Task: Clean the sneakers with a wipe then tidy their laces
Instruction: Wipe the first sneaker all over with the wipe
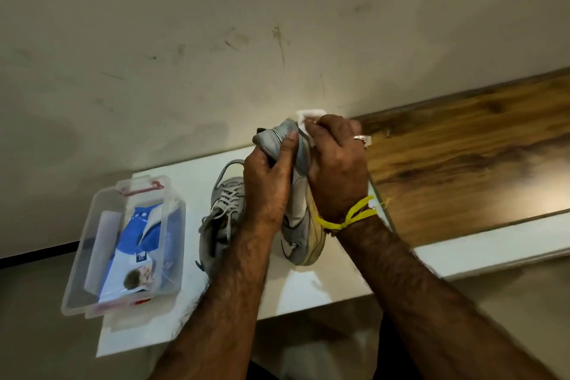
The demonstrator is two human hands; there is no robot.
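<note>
Two grey sneakers are in view: one sneaker held up on end (300,210) and one laced sneaker lying on the white board (220,210). There is one white wipe (308,117), one clear plastic bin (92,256) and one blue-and-white wipes pack (135,250) inside it. Two hands show, the left hand (268,185) and the right hand (336,163), with one ring (359,138) and one yellow thread wristband (348,217).

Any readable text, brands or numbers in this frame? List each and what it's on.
None can be read.
Wipes pack in the clear bin: a small dark blue label with white print, too blurred to read.
Held sneaker: a curved logo mark on its side, no letters.
Other sneaker: no text visible.
</note>
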